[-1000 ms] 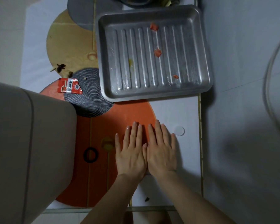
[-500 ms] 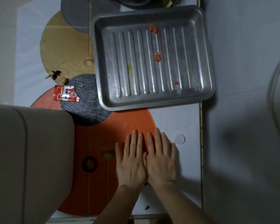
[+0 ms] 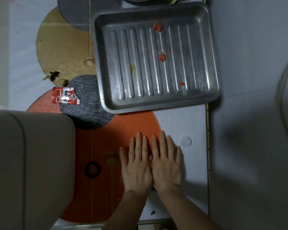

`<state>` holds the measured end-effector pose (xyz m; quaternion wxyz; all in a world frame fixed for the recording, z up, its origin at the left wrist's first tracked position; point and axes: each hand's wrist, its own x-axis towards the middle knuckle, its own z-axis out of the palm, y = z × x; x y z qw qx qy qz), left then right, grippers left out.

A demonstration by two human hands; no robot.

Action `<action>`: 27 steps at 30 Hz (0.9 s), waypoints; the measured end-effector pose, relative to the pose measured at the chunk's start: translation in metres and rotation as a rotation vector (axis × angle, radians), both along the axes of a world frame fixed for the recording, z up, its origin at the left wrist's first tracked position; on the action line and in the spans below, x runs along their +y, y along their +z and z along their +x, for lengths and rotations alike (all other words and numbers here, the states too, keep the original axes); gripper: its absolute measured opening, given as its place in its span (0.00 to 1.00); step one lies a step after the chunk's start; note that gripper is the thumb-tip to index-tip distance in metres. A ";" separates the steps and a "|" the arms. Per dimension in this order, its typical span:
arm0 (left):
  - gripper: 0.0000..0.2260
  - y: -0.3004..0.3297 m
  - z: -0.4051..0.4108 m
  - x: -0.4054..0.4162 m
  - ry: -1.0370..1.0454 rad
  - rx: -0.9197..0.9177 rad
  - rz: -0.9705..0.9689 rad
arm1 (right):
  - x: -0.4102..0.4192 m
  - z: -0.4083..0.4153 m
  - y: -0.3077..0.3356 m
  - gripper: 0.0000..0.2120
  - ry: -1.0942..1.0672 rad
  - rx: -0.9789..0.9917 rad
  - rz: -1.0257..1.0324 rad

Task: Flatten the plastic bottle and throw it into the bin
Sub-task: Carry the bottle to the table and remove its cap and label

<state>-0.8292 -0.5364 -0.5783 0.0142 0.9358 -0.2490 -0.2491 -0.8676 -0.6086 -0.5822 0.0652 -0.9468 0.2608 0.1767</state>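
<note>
My left hand [image 3: 137,165] and my right hand [image 3: 166,165] lie flat, palms down and side by side, thumbs touching. They rest across the right edge of a round orange mat [image 3: 98,196] and the white tabletop. No plastic bottle shows; only a small dark sliver [image 3: 154,189] peeks out between my wrists, and I cannot tell what it is. A big grey-beige rounded body [image 3: 28,163], possibly the bin, fills the lower left.
A ribbed metal tray [image 3: 213,67] with red scraps sits beyond my hands. A red sachet [image 3: 65,95] lies on a dark striped mat [image 3: 86,113], with a wooden round mat [image 3: 65,52] behind. A white disc [image 3: 184,141] lies right of my fingers.
My hands stay flat in the same spot on the orange mat. Only the camera view has shifted a little, with the scene sliding down in the frame.
</note>
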 end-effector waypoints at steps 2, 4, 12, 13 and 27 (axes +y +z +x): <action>0.27 -0.002 -0.002 0.000 -0.009 -0.002 0.006 | 0.001 0.000 0.000 0.41 -0.003 0.011 -0.002; 0.28 -0.002 -0.003 0.001 -0.014 0.005 0.027 | 0.003 0.000 0.000 0.40 -0.008 0.023 -0.002; 0.26 -0.006 -0.004 0.003 0.009 -0.023 -0.009 | 0.001 -0.004 -0.002 0.34 0.004 0.032 0.077; 0.25 -0.004 -0.004 0.003 0.017 -0.008 -0.026 | 0.001 -0.004 -0.002 0.33 0.001 0.027 0.086; 0.38 0.026 -0.035 0.081 0.131 0.252 -0.375 | -0.003 -0.012 0.005 0.24 -0.126 -0.075 0.152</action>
